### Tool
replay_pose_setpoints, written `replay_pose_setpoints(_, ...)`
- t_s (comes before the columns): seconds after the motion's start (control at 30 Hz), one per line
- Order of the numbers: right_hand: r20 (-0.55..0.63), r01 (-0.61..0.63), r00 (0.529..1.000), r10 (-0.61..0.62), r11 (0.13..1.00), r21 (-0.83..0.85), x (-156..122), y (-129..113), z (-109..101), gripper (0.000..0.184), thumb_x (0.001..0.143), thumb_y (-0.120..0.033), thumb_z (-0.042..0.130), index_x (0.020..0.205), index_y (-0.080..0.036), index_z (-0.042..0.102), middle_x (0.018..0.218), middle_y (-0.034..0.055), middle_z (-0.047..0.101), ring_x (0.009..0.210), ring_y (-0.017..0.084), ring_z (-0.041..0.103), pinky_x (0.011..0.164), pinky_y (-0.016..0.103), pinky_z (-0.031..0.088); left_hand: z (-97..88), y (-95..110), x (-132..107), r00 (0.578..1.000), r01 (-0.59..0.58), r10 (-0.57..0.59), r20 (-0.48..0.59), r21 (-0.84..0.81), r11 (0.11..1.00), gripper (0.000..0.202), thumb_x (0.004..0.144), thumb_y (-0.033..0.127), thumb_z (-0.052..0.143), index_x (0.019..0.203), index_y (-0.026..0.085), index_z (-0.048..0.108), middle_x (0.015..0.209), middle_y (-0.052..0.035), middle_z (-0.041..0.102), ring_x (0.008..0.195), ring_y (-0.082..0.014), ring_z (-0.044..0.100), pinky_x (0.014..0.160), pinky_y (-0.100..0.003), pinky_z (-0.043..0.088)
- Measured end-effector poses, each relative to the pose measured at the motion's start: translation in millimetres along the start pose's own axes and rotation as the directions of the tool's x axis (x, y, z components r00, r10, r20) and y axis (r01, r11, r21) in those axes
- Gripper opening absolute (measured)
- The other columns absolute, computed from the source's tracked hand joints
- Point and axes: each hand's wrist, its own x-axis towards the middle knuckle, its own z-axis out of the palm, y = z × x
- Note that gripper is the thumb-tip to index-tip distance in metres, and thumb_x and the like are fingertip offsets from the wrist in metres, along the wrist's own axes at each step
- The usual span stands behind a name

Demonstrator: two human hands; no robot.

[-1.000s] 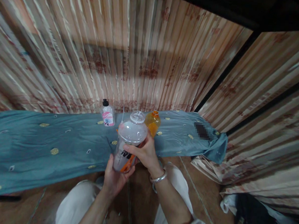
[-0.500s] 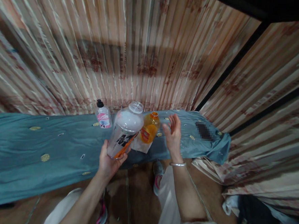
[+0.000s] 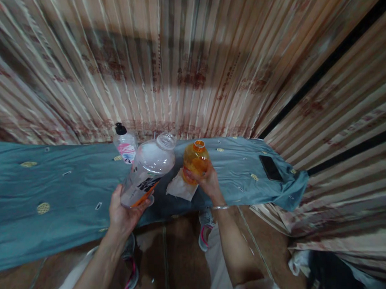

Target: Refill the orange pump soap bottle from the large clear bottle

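A large clear plastic bottle [image 3: 154,161] with a black and orange label leans in my left hand [image 3: 125,210], whose fingers wrap around its base. Its mouth is uncapped and points up and to the right. My right hand [image 3: 207,182] is closed around the lower side of an orange see-through bottle [image 3: 197,157], also uncapped and upright. Under and in front of that bottle lies a white tissue [image 3: 183,189] on the teal cloth. Behind the clear bottle stands a pump bottle [image 3: 126,148] with a black top and a pink label.
A teal patterned cloth [image 3: 75,194] covers the long narrow surface in front of me. At its right end lies a black phone [image 3: 270,168]. Pleated curtains [image 3: 184,65] hang behind and to the right. Dark bags [image 3: 332,275] rest on the floor at right.
My right hand has moved left and down from the air and closed around the orange bottle. My left hand has shifted slightly left with the clear bottle, which tilts more.
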Motion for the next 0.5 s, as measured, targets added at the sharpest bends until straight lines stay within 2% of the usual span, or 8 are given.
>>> replay_pose_setpoints(0.1, -0.051, 0.047, 0.997, -0.053, 0.992, -0.118, -1, -8, -4, 0.07, 0.067, -0.046, 0.081, 0.126, -0.021, 0.054, 0.106, 0.0099, 0.075, 0.092, 0.03, 0.074, 0.079, 0.044, 0.061, -6.3, 3, -1, 0.997, -0.046, 0.049, -0.06, 0.042, 0.998, 0.046, 0.083, 0.047, 0.057, 0.119, 0.019, 0.063, 0.092, -0.0115, 0.072, 0.072, -0.0279, 0.07, 0.05, -0.035, 0.056)
replay_pose_setpoints(0.23, -0.095, 0.038, 0.994, -0.06, 0.975, -0.219, -7, -16, -5, 0.071, 0.069, -0.042, 0.08, 0.13, -0.018, 0.051, 0.114, 0.0137, 0.074, 0.1, 0.032, 0.072, 0.085, 0.046, 0.059, -10.3, 4, -3, 0.994, -0.06, 0.067, -0.09, 0.074, 0.995, 0.044, 0.083, 0.046, 0.058, 0.118, 0.02, 0.063, 0.091, -0.0096, 0.072, 0.071, -0.0254, 0.069, 0.052, -0.034, 0.057)
replay_pose_setpoints(0.5, -0.069, 0.008, 0.998, -0.012, 0.998, -0.061, -9, -19, 5, 0.073, 0.067, -0.05, 0.082, 0.125, -0.017, 0.055, 0.111, 0.0128, 0.075, 0.099, 0.03, 0.072, 0.085, 0.042, 0.059, -7.1, 2, -5, 0.99, -0.098, 0.105, -0.093, 0.075, 0.992, 0.045, 0.085, 0.047, 0.057, 0.121, 0.02, 0.063, 0.092, -0.0099, 0.072, 0.069, -0.024, 0.069, 0.051, -0.032, 0.056)
